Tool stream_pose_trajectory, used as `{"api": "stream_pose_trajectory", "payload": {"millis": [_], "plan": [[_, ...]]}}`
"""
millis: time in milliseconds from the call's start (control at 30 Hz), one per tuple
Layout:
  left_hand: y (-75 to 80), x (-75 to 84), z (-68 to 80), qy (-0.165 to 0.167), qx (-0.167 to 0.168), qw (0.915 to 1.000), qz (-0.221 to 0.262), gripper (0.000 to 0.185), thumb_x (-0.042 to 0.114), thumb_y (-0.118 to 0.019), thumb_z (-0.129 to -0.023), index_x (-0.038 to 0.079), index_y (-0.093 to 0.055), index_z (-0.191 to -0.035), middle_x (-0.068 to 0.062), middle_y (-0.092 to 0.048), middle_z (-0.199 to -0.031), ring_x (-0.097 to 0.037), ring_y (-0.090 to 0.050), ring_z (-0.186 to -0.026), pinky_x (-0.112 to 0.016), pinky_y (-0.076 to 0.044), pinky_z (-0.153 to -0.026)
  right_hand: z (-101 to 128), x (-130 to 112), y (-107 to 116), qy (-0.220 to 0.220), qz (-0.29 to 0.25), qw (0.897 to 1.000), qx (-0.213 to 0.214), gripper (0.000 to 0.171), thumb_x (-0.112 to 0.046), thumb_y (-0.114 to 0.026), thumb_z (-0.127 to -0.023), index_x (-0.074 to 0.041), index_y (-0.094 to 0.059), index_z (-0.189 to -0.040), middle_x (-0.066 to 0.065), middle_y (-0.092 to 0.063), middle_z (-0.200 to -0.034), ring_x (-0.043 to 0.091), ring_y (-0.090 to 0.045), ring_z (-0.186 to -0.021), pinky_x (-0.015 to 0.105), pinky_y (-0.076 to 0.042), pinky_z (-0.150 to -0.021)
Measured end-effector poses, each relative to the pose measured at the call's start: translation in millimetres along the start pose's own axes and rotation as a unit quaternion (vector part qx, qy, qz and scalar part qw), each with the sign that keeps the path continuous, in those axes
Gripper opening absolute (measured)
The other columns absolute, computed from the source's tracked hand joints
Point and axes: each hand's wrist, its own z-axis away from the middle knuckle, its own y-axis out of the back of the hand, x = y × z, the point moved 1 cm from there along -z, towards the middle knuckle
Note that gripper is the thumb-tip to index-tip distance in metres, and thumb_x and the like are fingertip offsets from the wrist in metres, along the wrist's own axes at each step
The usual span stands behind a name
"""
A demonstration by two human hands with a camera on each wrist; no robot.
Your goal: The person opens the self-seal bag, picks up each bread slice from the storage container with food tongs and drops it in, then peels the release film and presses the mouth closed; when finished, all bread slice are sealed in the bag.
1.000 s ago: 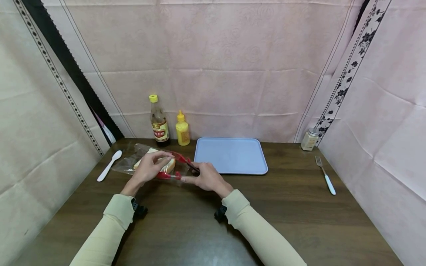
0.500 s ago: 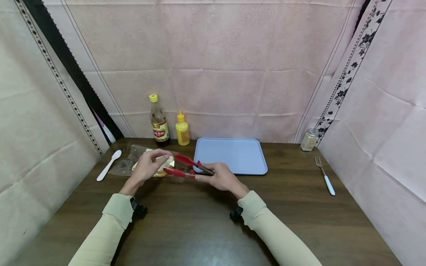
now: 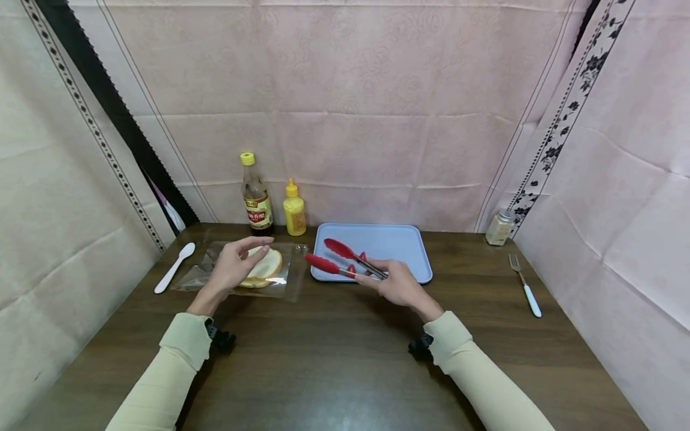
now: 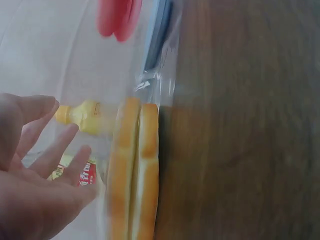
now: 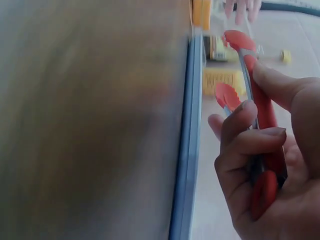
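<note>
A pair of red tongs (image 3: 341,248) is in my right hand (image 3: 400,284), its two red heads spread apart and pointing left over the blue tray (image 3: 401,239). The right wrist view shows my thumb and curled fingers round the tongs' red handle (image 5: 266,115). My left hand (image 3: 230,268) hovers by the sliced bread (image 3: 269,263), fingers loosely spread, holding nothing. That bread lies on or in a clear plastic bag (image 3: 293,276); which one I cannot tell. In the left wrist view, two slices (image 4: 148,150) stand out side by side, beside the fingers.
Behind the bag stand a brown sauce bottle (image 3: 259,209) with a yellow cap and a yellow squeeze bottle (image 3: 294,214). A white spoon (image 3: 175,268) lies far left. To the right are a glass shaker (image 3: 500,227) and a fork (image 3: 525,286). Cloth walls surround the wooden table (image 3: 323,359).
My right hand has carried the tongs to the right, from over the bread to over the tray's front. My left hand has shifted slightly left, and more of the bread and bag shows.
</note>
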Motion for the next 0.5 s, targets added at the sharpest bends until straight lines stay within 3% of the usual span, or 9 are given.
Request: {"api": "stream_pose_trajectory", "payload": {"millis": [167,200,267,367,400,433,500], "plan": [[3.3,-6.1,0.5,-0.006,-0.015,0.9989,-0.044,0.031,0.03,-0.066,-0.11,0.018,-0.074,-0.138,-0.009,-0.067,-0.151,-0.037,-0.051,-0.152,-0.066,-0.036,-0.127,8.1,15.6,22.0,-0.002,0.013,0.999,0.038,0.06,-0.054,-0.076,-0.1,-0.01,-0.071,-0.141,0.01,-0.069,-0.089,0.016,-0.049,-0.061,0.026,-0.04,-0.053],[3.5,-7.1,0.5,-0.003,-0.023,0.9978,-0.062,0.031,0.031,-0.066,-0.11,0.019,-0.074,-0.138,-0.009,-0.067,-0.152,-0.039,-0.059,-0.141,-0.065,-0.043,-0.122,10.2,18.6,26.4,-0.004,0.014,0.999,0.046,0.057,-0.054,-0.076,-0.1,-0.01,-0.073,-0.136,0.009,-0.067,-0.09,0.016,-0.047,-0.062,0.026,-0.039,-0.053],[2.9,-10.7,-0.2,0.0,-0.039,0.9941,-0.102,0.031,0.031,-0.068,-0.109,0.02,-0.075,-0.138,-0.009,-0.067,-0.152,-0.039,-0.061,-0.138,-0.065,-0.047,-0.116,14.1,25.1,35.3,-0.014,0.018,0.998,0.058,0.054,-0.054,-0.076,-0.099,-0.01,-0.075,-0.131,0.008,-0.065,-0.091,0.018,-0.048,-0.065,0.026,-0.039,-0.054],[1.7,-14.9,-1.1,-0.009,-0.062,0.9871,-0.148,0.031,0.028,-0.071,-0.107,0.021,-0.076,-0.137,-0.012,-0.067,-0.151,-0.041,-0.063,-0.134,-0.064,-0.05,-0.11,20.7,35.5,49.0,-0.042,0.028,0.996,0.074,0.064,-0.058,-0.075,-0.098,-0.01,-0.07,-0.141,0.011,-0.064,-0.096,0.023,-0.054,-0.075,0.028,-0.042,-0.059],[1.4,-15.5,-1.0,-0.012,-0.067,0.9856,-0.155,0.031,0.027,-0.072,-0.107,0.02,-0.076,-0.137,-0.013,-0.067,-0.151,-0.042,-0.063,-0.135,-0.064,-0.05,-0.111,22.6,39.5,53.5,-0.051,0.031,0.995,0.078,0.071,-0.06,-0.075,-0.098,-0.009,-0.066,-0.147,0.012,-0.065,-0.102,0.024,-0.056,-0.081,0.03,-0.045,-0.063],[1.1,-16.4,-1.0,-0.017,-0.069,0.9843,-0.162,0.031,0.025,-0.072,-0.106,0.019,-0.076,-0.136,-0.013,-0.067,-0.151,-0.041,-0.056,-0.145,-0.066,-0.046,-0.117,24.3,43.3,58.1,-0.061,0.034,0.994,0.083,0.077,-0.062,-0.074,-0.098,-0.008,-0.061,-0.152,0.014,-0.067,-0.11,0.026,-0.058,-0.089,0.031,-0.047,-0.069],[1.1,-16.0,0.0,-0.023,-0.071,0.9829,-0.168,0.031,0.023,-0.073,-0.105,0.016,-0.076,-0.135,-0.016,-0.067,-0.151,-0.043,-0.056,-0.146,-0.066,-0.044,-0.118,28.1,50.9,67.0,-0.078,0.038,0.992,0.09,0.087,-0.065,-0.072,-0.098,-0.006,-0.051,-0.16,0.018,-0.067,-0.127,0.029,-0.06,-0.104,0.036,-0.051,-0.081]]}}
